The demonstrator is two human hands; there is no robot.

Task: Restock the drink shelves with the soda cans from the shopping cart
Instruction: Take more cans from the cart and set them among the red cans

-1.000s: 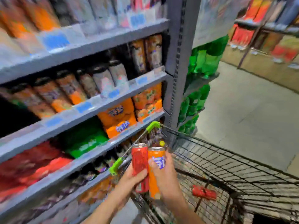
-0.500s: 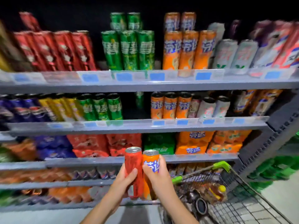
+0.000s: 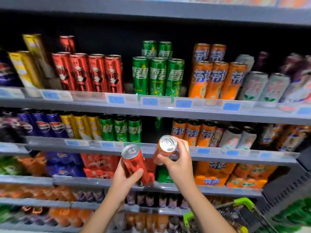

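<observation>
My left hand (image 3: 125, 179) grips a tall red soda can (image 3: 133, 163), tilted with its silver top toward me. My right hand (image 3: 179, 161) holds an orange soda can (image 3: 165, 147), also tipped top-first at the camera. Both cans hover in front of the drink shelves (image 3: 151, 107), level with the second shelf's front rail and a hand's width apart. Rows of red cans (image 3: 87, 73), green cans (image 3: 158, 74) and orange cans (image 3: 217, 79) stand on the upper shelf. The shopping cart (image 3: 235, 214) shows at the bottom right, with only its green handle and some wire visible.
The middle shelf holds blue, yellow, green and orange cans (image 3: 193, 132), with a dark gap (image 3: 156, 128) between the green and orange rows. Multipacks (image 3: 215, 174) fill the shelf below. A grey upright post (image 3: 289, 182) bounds the shelving on the right.
Both hands have risen from the lower shelf level and moved apart. The cans have tilted their tops toward me. The view has swung from the cart up to the shelves.
</observation>
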